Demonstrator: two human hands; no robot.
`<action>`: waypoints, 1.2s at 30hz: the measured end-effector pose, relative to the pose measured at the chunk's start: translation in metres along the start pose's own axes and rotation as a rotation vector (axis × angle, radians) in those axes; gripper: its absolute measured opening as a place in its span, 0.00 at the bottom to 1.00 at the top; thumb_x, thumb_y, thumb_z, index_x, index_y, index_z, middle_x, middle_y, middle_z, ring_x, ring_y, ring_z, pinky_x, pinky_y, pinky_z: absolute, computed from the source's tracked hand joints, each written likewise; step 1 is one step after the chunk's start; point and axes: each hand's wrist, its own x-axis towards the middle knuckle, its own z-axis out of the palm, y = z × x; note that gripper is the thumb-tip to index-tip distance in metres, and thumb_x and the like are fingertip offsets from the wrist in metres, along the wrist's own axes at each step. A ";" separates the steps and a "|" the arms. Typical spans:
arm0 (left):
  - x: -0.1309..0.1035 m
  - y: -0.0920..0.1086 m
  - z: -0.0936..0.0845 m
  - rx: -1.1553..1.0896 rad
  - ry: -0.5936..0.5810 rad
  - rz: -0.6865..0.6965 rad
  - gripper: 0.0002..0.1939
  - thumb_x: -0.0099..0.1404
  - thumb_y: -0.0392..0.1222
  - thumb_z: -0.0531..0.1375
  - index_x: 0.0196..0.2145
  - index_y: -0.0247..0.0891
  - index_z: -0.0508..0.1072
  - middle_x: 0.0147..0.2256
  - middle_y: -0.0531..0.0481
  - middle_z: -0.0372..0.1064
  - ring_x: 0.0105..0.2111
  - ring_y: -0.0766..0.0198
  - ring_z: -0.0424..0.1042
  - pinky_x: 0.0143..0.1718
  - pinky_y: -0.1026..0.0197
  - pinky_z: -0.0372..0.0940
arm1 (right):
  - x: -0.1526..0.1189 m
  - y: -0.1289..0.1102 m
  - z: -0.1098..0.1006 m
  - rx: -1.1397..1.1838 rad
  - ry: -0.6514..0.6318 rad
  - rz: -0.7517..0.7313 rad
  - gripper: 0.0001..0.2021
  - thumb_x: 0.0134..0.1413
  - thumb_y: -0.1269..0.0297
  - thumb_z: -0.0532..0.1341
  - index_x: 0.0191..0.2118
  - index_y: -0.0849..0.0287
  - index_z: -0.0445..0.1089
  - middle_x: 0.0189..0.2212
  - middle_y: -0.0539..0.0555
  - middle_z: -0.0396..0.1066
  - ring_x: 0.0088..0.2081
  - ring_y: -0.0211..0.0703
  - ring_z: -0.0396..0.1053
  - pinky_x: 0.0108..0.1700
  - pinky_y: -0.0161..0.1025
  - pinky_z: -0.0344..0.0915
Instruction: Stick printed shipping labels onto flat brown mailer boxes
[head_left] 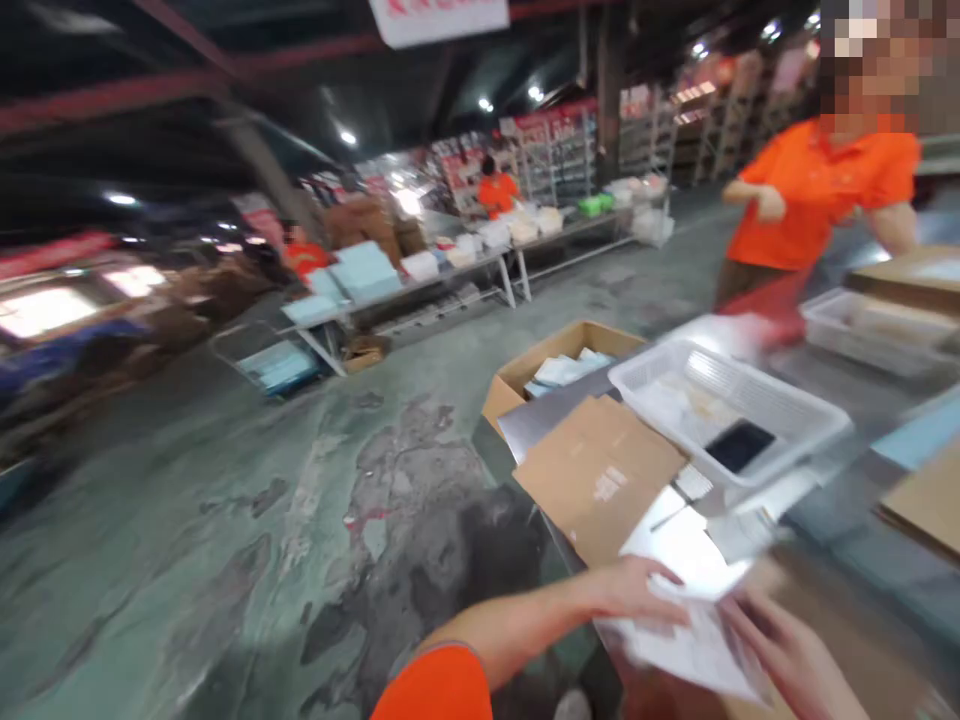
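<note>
Near the lower right, my left hand [641,592] has its fingers closed on the left side of a thin white packet [694,645], which looks partly see-through. On the packet's right side is my right hand [772,635], its fingers pressed against the edge and slightly blurred. Just beyond the hands, white paper [682,545] lies partly over a flat brown cardboard piece [604,470] at the table's edge. Behind it stands a white plastic basket [806,425] with a dark flat item [739,445] and clear bags inside.
An open carton [517,380] with pale blue packets stands past the table corner. A person in an orange shirt [825,190] is across the table at right, near another white basket [862,335]. Farther back are long tables with stacks [364,270] and more people.
</note>
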 end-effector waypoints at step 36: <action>-0.089 -0.001 -0.007 0.362 0.436 0.578 0.15 0.57 0.45 0.67 0.39 0.38 0.72 0.40 0.44 0.72 0.42 0.55 0.70 0.46 0.54 0.64 | -0.115 -0.081 0.037 0.400 -0.065 0.111 0.19 0.48 0.45 0.61 0.27 0.59 0.68 0.23 0.50 0.67 0.28 0.38 0.63 0.33 0.37 0.60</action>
